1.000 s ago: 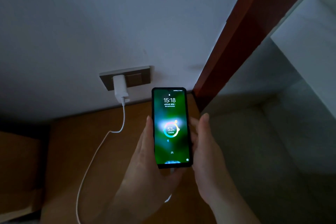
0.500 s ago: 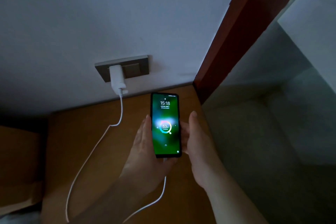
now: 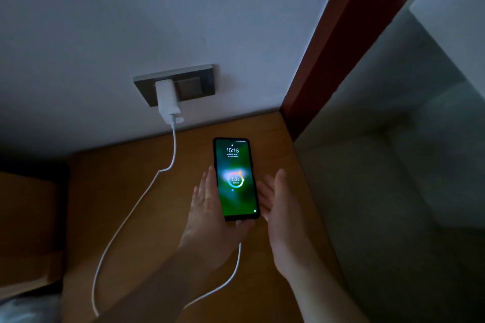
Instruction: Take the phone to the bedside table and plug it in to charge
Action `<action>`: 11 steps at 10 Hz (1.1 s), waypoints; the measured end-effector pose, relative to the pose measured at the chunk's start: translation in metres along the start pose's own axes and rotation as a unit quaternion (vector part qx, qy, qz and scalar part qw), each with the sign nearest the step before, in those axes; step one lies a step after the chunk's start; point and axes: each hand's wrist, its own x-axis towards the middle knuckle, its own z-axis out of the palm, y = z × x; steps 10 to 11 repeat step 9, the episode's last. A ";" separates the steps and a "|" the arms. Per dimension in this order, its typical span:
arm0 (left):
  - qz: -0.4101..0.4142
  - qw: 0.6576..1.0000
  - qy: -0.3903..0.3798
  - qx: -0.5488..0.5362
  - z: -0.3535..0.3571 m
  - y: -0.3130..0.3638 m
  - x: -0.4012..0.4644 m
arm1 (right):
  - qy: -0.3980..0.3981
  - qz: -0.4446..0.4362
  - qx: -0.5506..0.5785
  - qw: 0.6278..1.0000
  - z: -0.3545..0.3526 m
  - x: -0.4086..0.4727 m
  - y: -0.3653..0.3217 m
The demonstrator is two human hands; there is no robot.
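Note:
The black phone (image 3: 236, 181) has its screen lit, showing 15:18 and a 53% charging ring. It lies low over the wooden bedside table (image 3: 110, 191), its lower end resting on my left hand (image 3: 207, 217), whose fingers stretch along its left edge. The white cable (image 3: 126, 220) is plugged into the phone's bottom and loops back to the white charger (image 3: 168, 102) in the wall socket (image 3: 194, 86). My right hand (image 3: 280, 207) is beside the phone's right edge, palm turned in, fingers apart, holding nothing.
A red-brown headboard post (image 3: 341, 34) rises at the table's back right corner. The grey-white bed (image 3: 393, 191) lies along the table's right side. A brown piece of furniture (image 3: 26, 217) stands to the left. The room is dim.
Both hands have carried the phone forward and down toward the tabletop. My right hand has come off the phone's right edge and spread its fingers.

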 end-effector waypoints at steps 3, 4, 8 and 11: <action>0.008 1.000 0.005 0.018 0.017 -0.018 0.002 | 0.024 0.024 -0.042 0.999 -0.013 0.021 0.036; 0.011 0.999 0.010 0.052 0.021 -0.019 0.003 | 0.021 0.026 -0.067 0.997 -0.016 0.027 0.045; -0.021 0.980 -0.028 0.194 0.020 -0.013 -0.001 | 0.021 -0.009 -0.140 0.990 -0.014 0.022 0.046; -0.008 0.986 -0.021 0.166 0.011 -0.005 -0.003 | 0.000 -0.041 -0.114 0.993 -0.006 -0.002 0.010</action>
